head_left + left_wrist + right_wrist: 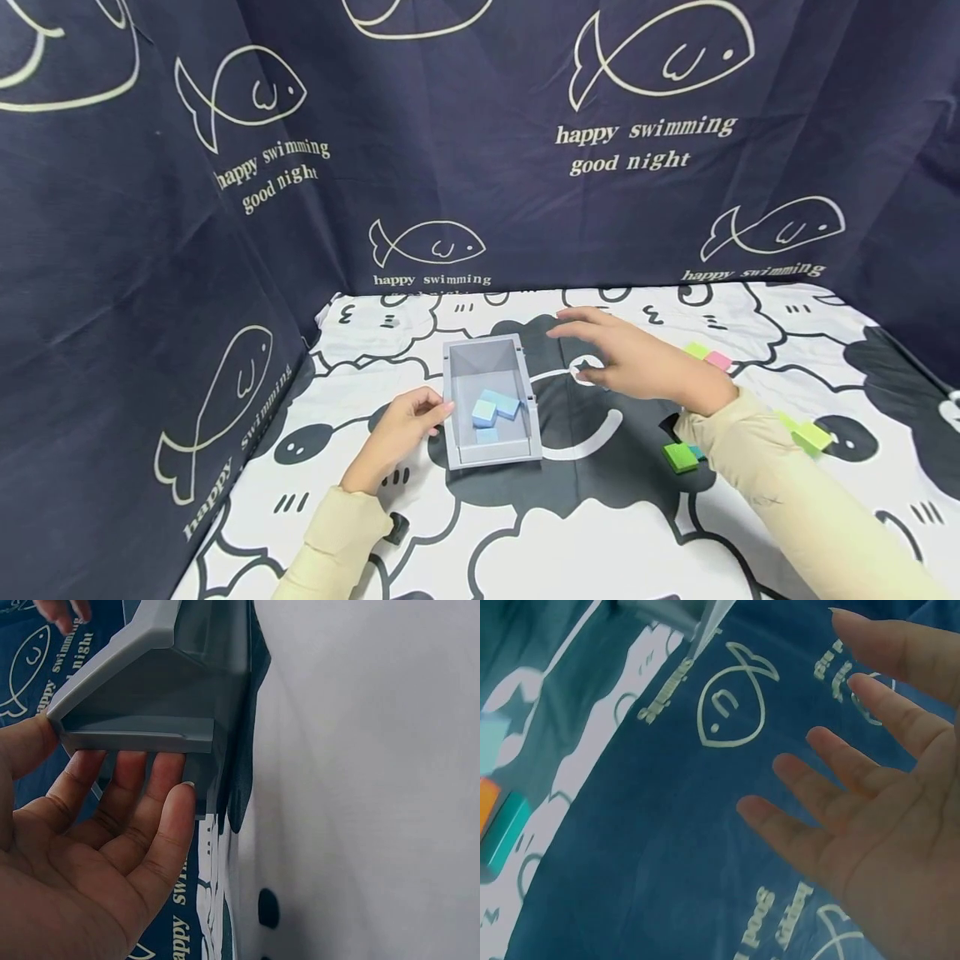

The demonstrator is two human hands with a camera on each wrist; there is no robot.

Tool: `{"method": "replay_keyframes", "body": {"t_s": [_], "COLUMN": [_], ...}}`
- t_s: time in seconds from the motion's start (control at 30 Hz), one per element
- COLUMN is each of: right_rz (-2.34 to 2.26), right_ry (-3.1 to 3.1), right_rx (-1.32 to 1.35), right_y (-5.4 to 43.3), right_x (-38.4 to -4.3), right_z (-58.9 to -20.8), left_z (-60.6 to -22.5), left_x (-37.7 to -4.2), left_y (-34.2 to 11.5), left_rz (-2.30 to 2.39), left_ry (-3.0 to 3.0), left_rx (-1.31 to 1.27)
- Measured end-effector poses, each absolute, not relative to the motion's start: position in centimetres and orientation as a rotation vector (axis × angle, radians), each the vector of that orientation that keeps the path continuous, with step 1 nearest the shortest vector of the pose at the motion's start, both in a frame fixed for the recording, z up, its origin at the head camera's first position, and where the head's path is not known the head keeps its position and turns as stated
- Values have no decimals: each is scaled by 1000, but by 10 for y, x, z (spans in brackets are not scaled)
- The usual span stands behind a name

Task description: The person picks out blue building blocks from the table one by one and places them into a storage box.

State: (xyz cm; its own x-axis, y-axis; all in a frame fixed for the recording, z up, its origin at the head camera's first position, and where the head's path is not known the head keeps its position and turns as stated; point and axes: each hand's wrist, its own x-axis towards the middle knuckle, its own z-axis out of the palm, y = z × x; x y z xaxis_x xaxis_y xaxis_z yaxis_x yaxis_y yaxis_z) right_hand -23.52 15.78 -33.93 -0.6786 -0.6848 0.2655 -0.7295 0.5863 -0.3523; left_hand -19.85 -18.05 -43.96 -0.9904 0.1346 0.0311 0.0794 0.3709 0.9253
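Observation:
A grey plastic bin [486, 454] stands on the patterned cloth in the head view, with several light-blue blocks [485, 413] lying on its floor. At its left side my left hand [405, 429] holds the rim. In the left wrist view the thumb presses the edge of the bin [142, 682] while the fingertips [171, 766] curl against the lip from below. My right hand [637, 358] hovers to the right of the bin, touching nothing. Its fingers [802, 832] are spread and relaxed in the right wrist view.
Near the right forearm lie a green block [680, 457], a yellow-green block [812, 438] and a pink block [718, 360]. An orange block [487, 799] and a teal block [506, 832] show in the right wrist view. Dark fish-print curtains [525, 183] enclose the back and sides.

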Motion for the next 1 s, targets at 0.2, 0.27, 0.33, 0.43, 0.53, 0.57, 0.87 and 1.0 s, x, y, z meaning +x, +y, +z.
{"method": "replay_keyframes", "body": {"t_s": [0.2, 0.27, 0.33, 0.43, 0.53, 0.57, 0.87, 1.0], "right_rz": [675, 650, 629, 615, 608, 600, 494, 487], "right_ry": [-2786, -2822, -2847, -2863, -2879, -2885, -2971, -3027], "right_rx": [1115, 1084, 1058, 1022, 985, 974, 891, 846], "right_y": [184, 193, 202, 216, 228, 231, 255, 265], "right_x": [-236, -236, -236, -235, -234, -234, -236, -236], "right_z": [-340, -341, -341, -342, -344, -345, -369, -382], "left_z": [-438, -438, -437, -436, -436, -436, -438, -439], "left_x": [-200, -200, -200, -200, -200, -200, -201, -201], "left_y": [-181, -181, -181, -181, -182, -182, -183, -182], "left_rz": [1726, 1728, 1731, 1732, 1728, 1727, 1708, 1712], "left_ry": [2554, 2553, 2554, 2557, 2563, 2564, 2573, 2561], "left_rx": [189, 187, 190, 192, 191, 193, 190, 198]}}
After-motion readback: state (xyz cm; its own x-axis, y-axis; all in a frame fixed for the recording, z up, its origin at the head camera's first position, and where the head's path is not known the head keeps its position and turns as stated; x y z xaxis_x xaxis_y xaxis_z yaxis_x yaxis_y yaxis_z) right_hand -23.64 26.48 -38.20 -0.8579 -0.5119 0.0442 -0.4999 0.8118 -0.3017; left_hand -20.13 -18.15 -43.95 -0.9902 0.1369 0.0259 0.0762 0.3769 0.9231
